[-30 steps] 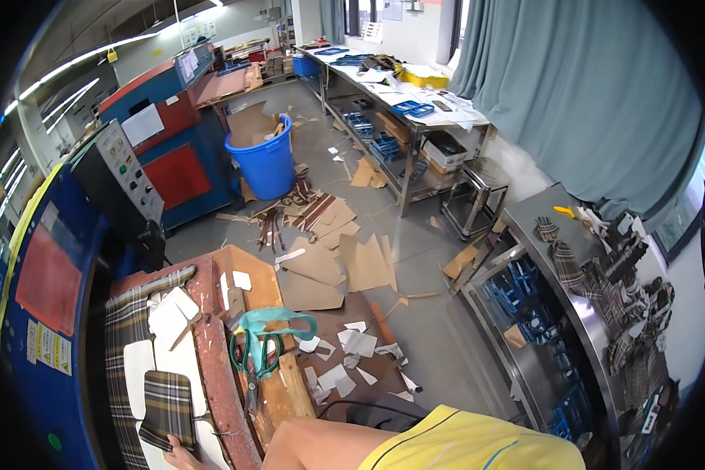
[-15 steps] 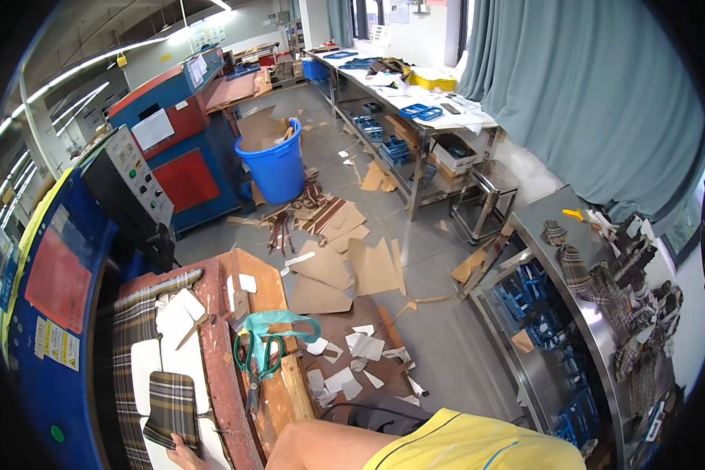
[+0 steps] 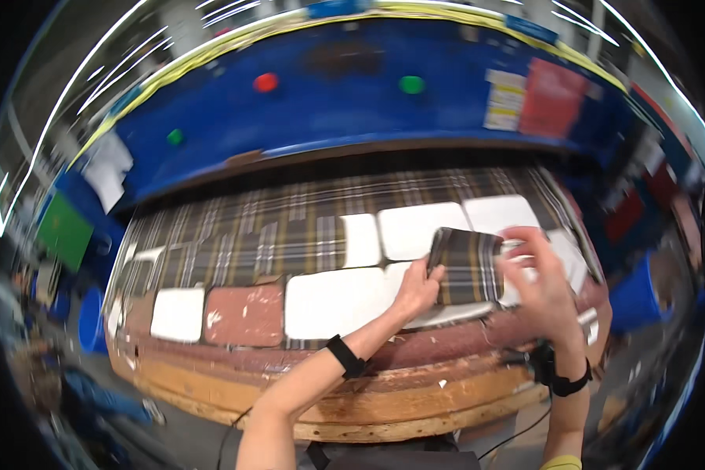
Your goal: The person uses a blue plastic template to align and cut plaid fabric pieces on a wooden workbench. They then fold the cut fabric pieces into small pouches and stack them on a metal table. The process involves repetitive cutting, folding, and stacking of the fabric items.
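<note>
My left hand [image 3: 420, 291] is closed on the left edge of a cut plaid fabric piece [image 3: 466, 270], dark with brown and white stripes; whether it is one layer or a stack I cannot tell. At the piece's right edge is my right hand [image 3: 539, 274], slightly blurred, with thumb and fingers apart. Under and around both hands lies a plaid fabric sheet [image 3: 282, 200] on a worn reddish bed. White backing shows through its cut-out gaps, including a wide white patch [image 3: 333, 301] left of my left hand.
A large blue machine [image 3: 337, 94] with red and green buttons spans the far side, above a dark slot. The bed has a wooden front edge [image 3: 352, 411]. A blue bin [image 3: 638, 298] stands at the right. Black cables hang near my wrists.
My view has swung left from the aisle and side tables to the machine bed. The plaid piece is now raised off the bed in my left hand, and my right hand has come into view.
</note>
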Demonstrator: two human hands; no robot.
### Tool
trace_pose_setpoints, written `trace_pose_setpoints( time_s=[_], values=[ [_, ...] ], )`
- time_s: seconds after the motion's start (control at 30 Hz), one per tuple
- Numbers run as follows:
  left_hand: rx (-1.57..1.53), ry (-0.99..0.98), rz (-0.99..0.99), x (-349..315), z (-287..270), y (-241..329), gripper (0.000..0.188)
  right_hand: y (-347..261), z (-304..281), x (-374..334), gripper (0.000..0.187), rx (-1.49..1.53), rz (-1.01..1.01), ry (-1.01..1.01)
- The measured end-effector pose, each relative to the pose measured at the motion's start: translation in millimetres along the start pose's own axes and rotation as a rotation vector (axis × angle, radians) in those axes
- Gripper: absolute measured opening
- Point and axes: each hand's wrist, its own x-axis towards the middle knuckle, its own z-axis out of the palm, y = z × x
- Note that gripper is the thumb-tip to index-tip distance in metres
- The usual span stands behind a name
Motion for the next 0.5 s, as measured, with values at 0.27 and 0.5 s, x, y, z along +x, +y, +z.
trace_pose_setpoints(
  time_s=[0.27,0.5],
  values=[
    [-0.119,0.029,-0.068,-84.8,-142.2,93.6,0.048,55.7,40.3,53.8,0.078,0.362,0.292,-0.337],
    [-0.064,0.136,0.065,-88.0,-277.2,89.5,0.054,-26.6,161.1,103.9,0.026,0.723,0.117,-0.396]
  ],
)
